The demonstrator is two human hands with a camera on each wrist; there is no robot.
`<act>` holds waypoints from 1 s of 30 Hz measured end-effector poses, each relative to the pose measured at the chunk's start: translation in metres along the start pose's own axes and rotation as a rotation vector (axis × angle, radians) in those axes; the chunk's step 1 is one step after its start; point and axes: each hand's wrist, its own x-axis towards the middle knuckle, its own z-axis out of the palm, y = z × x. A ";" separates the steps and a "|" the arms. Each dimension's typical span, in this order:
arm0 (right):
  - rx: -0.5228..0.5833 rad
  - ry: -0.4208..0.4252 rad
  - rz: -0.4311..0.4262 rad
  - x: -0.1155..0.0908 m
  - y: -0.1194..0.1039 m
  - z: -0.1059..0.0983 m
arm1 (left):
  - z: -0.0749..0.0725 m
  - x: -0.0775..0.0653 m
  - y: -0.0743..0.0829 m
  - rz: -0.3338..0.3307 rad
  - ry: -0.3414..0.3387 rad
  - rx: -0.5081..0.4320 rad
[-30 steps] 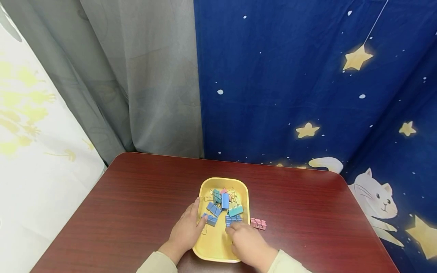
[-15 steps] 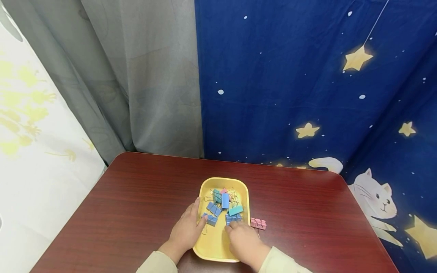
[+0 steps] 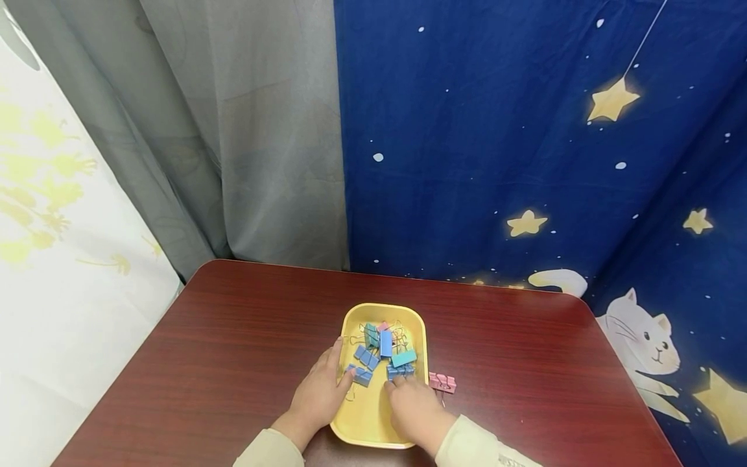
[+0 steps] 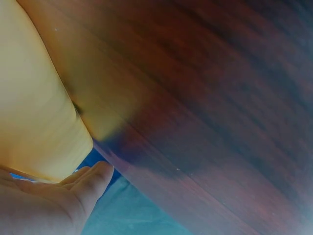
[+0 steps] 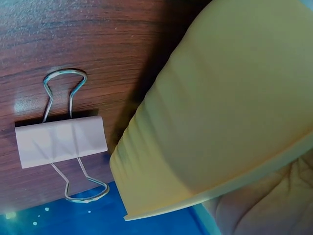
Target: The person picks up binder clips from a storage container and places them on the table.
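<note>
A yellow plastic bin (image 3: 371, 425) stands on the table with several blue, teal and pink binder clips in its far half. My left hand (image 3: 315, 392) holds its left wall, the fingers (image 4: 93, 183) along the outside and the thumb over the rim. Inside, my right hand (image 3: 415, 408) reaches over the right rim with its fingers bent down at a blue binder clip (image 3: 400, 371). A teal binder clip (image 3: 404, 358) lies against that clip's far side. The right fingertips' hold is partly hidden behind the hand.
A pink binder clip (image 3: 442, 383) lies on the table just outside the bin's right wall, its wire handles spread in the right wrist view. Another blue binder clip (image 3: 360, 375) is beside the left thumb. Curtains hang behind the dark red table (image 3: 262, 311).
The right hand has shifted slightly away from me, and the blue clip at its fingertips has slid a little toward the far end. The left hand stays in place on the bin.
</note>
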 end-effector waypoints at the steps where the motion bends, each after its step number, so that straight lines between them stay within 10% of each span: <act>1: 0.001 0.001 0.002 0.001 0.000 0.000 | 0.000 0.000 0.000 -0.001 0.000 0.000; 30: -0.099 0.050 -0.021 0.011 0.005 0.011 | 0.001 0.000 0.001 -0.009 -0.012 -0.001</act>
